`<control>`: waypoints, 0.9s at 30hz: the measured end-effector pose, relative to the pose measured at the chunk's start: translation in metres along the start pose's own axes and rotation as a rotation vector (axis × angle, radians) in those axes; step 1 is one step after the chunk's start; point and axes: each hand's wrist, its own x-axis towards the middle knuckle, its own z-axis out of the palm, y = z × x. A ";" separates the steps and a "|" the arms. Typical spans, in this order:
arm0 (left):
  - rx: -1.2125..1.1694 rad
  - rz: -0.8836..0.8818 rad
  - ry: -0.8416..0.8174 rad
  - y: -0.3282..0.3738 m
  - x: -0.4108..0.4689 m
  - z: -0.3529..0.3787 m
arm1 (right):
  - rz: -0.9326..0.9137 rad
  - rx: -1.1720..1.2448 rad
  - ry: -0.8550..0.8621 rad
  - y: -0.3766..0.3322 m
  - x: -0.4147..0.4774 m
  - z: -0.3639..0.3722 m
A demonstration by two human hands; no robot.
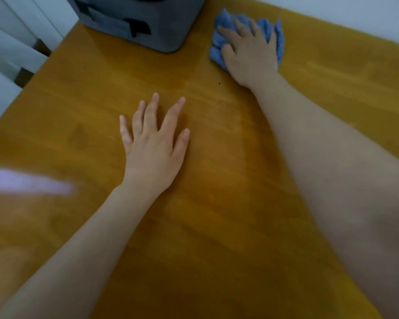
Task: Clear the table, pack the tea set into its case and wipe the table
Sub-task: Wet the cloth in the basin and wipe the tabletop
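On the glossy wooden table (217, 203), the right hand (249, 54) pressed a crumpled blue cloth (226, 19), fingers spread. The left hand (152, 148) lay flat, empty.

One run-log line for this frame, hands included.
phase: wiping | right hand presses crumpled blue cloth on orange-brown wooden table | left hand flat on table | grey fabric case at far edge

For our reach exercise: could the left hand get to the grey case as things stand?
Probably yes: the left hand lies flat on the table, and nothing stands between it and the grey case ahead.
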 end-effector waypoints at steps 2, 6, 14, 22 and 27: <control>-0.012 0.006 0.023 -0.001 -0.010 -0.004 | -0.008 0.001 -0.010 -0.013 -0.019 0.003; -0.012 -0.030 0.055 -0.011 -0.031 -0.014 | -0.036 -0.016 -0.033 -0.043 -0.058 0.010; -0.073 -0.081 0.074 -0.053 -0.118 -0.031 | -0.083 0.017 -0.099 -0.115 -0.178 0.020; -0.068 -0.096 0.101 -0.084 -0.222 -0.047 | -0.141 0.016 -0.110 -0.188 -0.320 0.029; -0.051 -0.091 0.093 -0.094 -0.282 -0.050 | -0.138 0.032 -0.086 -0.221 -0.406 0.034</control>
